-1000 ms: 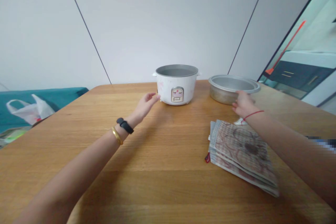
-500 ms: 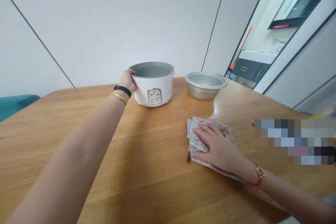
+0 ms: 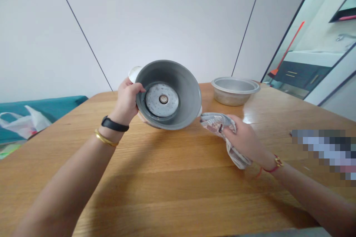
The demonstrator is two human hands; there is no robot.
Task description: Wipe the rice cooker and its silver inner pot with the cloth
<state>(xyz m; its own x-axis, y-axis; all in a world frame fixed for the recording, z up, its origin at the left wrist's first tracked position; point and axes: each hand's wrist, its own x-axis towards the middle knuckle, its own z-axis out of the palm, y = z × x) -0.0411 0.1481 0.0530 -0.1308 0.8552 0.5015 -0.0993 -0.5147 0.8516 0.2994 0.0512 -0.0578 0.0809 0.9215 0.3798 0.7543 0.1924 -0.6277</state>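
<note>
rice cooker (image 3: 169, 92), round, smooth grey inside, beside crumpled patterned cloth (image 3: 213, 122)

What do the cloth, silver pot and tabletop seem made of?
Cloth: soft fabric, perhaps cotton; it bunches in the right hand.
Silver pot: metal, likely aluminium, satin finish; dull grey sheen.
Tabletop: wood or veneer, apparently varnished; grain lines, glossy reflection.

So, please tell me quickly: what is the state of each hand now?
Left hand: closed on the tilted rice cooker, thumb inside it.
Right hand: closed, holding the bunched patterned cloth.
</note>
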